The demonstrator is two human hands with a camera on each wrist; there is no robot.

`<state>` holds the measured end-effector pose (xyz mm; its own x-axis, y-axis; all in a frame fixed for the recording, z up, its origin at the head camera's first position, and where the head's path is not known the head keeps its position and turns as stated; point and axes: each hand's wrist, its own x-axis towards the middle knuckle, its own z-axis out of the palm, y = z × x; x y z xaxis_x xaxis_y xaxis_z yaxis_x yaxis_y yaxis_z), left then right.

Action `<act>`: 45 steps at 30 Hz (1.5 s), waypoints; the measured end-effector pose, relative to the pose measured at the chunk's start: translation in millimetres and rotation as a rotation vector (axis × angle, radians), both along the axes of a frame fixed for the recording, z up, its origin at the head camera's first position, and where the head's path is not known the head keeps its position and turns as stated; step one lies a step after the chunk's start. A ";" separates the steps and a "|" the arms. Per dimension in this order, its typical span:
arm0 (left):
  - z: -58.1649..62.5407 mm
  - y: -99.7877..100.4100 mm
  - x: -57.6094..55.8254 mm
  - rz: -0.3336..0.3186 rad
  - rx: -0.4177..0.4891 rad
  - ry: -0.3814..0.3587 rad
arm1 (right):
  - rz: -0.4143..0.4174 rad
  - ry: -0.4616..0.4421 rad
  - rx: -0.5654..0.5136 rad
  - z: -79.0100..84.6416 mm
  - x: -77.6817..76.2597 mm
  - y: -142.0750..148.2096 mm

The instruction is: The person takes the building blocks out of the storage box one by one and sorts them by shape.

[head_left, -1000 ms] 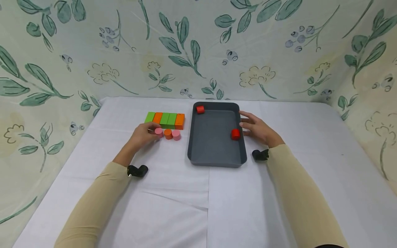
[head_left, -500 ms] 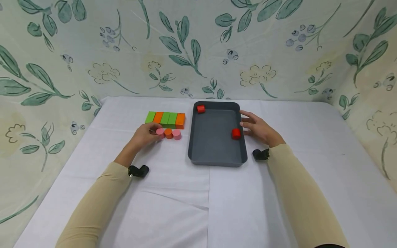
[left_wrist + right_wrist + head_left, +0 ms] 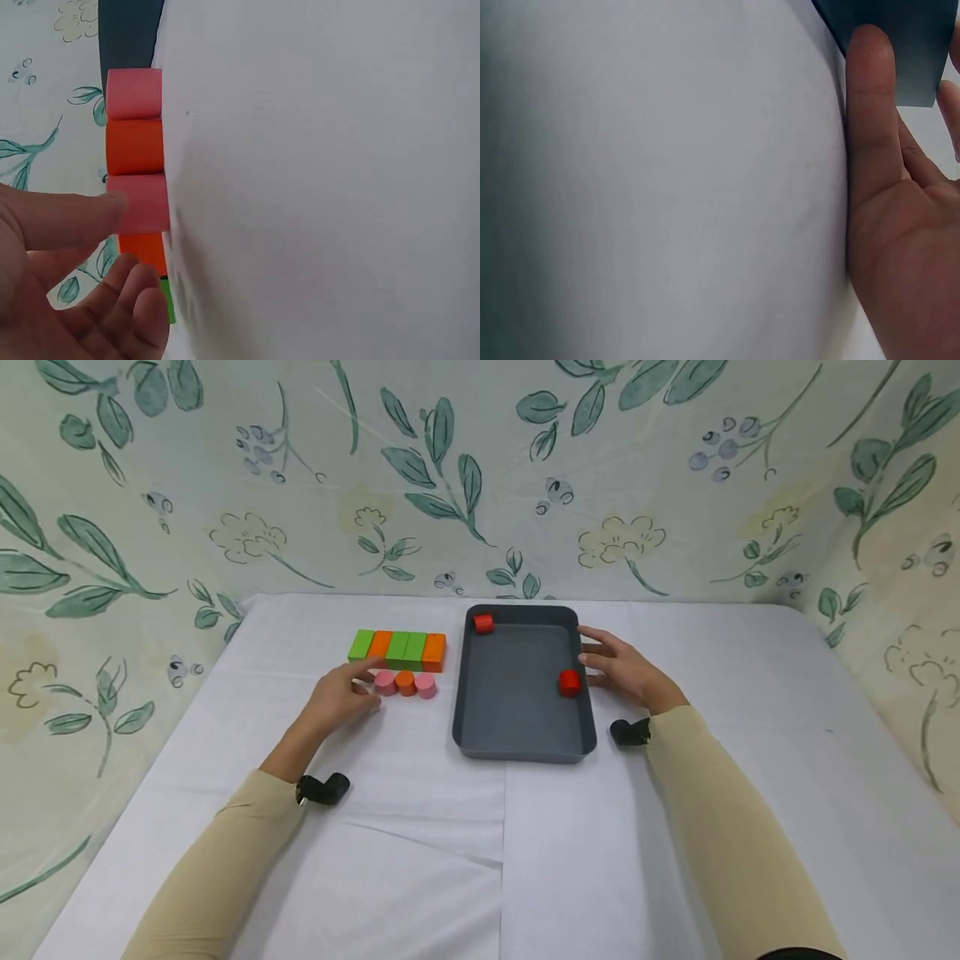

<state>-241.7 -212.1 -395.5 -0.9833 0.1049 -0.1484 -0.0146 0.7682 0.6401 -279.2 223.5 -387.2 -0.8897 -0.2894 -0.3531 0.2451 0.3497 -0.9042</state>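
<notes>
Three short round blocks stand in a row left of the tray: a left pink cylinder (image 3: 386,683), an orange cylinder (image 3: 405,683) and a right pink cylinder (image 3: 426,686). My left hand (image 3: 339,697) is beside the left pink one, thumb and fingers spread apart. In the left wrist view, its thumb (image 3: 82,219) overlaps that cylinder (image 3: 146,204). At the right side of a dark grey rectangular tray (image 3: 517,727), my right hand (image 3: 626,672) lies with extended fingers touching the wall. Inside the tray are a red cylinder (image 3: 569,683) near the right wall and another red block (image 3: 483,624) at the back left corner.
Just behind the cylinders, green and orange blocks (image 3: 415,649) form a side-by-side row. Everything stands on a white cloth-covered table (image 3: 420,877). A leaf-patterned curtain (image 3: 315,510) hangs behind the table's back edge and along its sides.
My left hand nudged the left pink cylinder slightly right towards the orange one, then let go and drew back left with its fingers parting. The right hand stayed at the tray.
</notes>
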 end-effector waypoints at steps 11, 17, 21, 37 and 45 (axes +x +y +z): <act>42.4 33.6 13.7 -0.066 0.037 0.222 | -0.011 0.005 -0.016 -5.9 -6.0 0.8; 72.1 84.6 8.9 -0.217 0.119 0.235 | -0.011 0.003 -0.004 5.8 2.6 -0.8; 86.4 119.4 -0.5 -0.275 0.139 0.277 | -0.015 -0.003 -0.010 2.3 1.9 2.6; 58.6 225.4 -34.1 -0.415 -0.105 0.003 | -0.008 0.026 -0.023 -28.1 -13.3 8.5; 38.2 241.5 -45.0 -0.372 -0.171 -0.048 | -0.012 0.035 -0.009 -28.5 -14.1 10.1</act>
<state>-286.7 29.4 -357.3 -0.8748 0.4215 -0.2389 0.2574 0.8221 0.5079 -293.3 233.6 -415.7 -0.9049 -0.2820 -0.3187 0.2169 0.3387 -0.9156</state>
